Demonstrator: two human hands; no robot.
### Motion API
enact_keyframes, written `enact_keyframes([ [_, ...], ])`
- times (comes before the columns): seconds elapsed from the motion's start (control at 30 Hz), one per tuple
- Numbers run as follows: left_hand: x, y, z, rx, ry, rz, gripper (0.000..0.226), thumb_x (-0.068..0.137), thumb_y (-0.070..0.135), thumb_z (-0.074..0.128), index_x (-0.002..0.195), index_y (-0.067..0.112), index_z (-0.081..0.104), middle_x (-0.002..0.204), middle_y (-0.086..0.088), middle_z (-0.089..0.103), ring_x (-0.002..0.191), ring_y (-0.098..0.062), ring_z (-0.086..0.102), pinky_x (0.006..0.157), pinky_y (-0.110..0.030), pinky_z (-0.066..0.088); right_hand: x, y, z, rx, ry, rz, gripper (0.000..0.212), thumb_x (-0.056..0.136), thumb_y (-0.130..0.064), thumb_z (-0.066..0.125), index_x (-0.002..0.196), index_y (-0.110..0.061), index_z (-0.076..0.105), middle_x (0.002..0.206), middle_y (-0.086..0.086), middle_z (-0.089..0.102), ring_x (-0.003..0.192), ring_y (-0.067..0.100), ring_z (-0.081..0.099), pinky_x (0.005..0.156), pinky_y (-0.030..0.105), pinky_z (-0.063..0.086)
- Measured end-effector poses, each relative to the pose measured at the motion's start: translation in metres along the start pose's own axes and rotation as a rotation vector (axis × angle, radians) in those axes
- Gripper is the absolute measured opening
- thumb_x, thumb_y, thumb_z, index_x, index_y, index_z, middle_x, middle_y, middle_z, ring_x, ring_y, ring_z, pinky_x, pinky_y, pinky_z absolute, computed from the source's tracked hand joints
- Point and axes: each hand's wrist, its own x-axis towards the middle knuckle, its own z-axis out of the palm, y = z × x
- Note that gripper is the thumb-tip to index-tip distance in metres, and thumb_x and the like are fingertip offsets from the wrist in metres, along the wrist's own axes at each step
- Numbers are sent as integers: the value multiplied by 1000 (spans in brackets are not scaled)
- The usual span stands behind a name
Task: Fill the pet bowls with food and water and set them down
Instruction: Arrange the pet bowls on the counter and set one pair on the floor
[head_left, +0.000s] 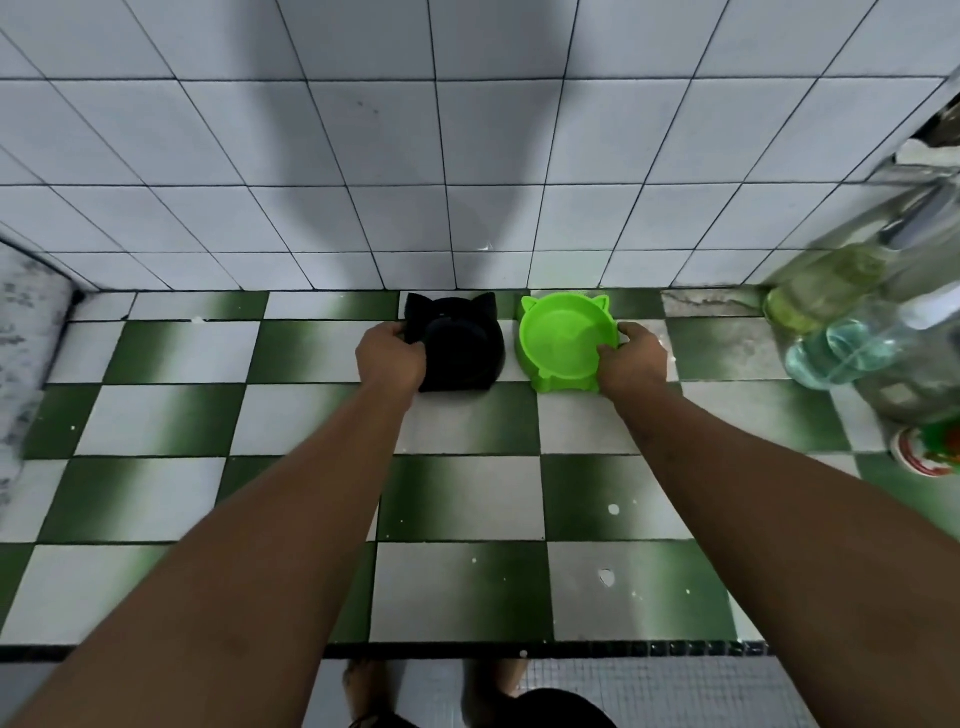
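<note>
Bowls: green bowl (561, 335) looks empty, black bowl (467, 348) unclear.
Hands: left hand (389, 358) grips the black, right hand (634, 358) the green.
Remaining: filling, likely.

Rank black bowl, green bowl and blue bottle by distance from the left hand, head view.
1. black bowl: the left hand grips its left edge.
2. green bowl: just right of the black bowl, with the right hand on its right rim.
3. blue bottle: far right, past the right hand.
</note>
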Motion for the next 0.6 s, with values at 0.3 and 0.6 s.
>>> enact_keyframes([
  [0.3, 2, 4, -2, 142, -3, 50, 37, 87, 4, 63, 122, 9, 72, 110, -14, 74, 96, -30, 70, 81, -30, 56, 1, 3, -1, -20, 10, -8, 48, 91, -19, 65, 137, -11, 56, 126, 16, 67, 119, 33, 60, 99, 34, 46],
  [0.6, -7, 9, -11, 146, 40, 94, 53, 93, 23, 65, 143, 8, 56, 136, -14, 63, 121, -28, 62, 90, -25, 45, -17, -8, -7, -22, 102, -155, 44, 88, -27, 62, 128, -11, 60, 118, 15, 68, 108, 34, 64, 86, 36, 51],
])
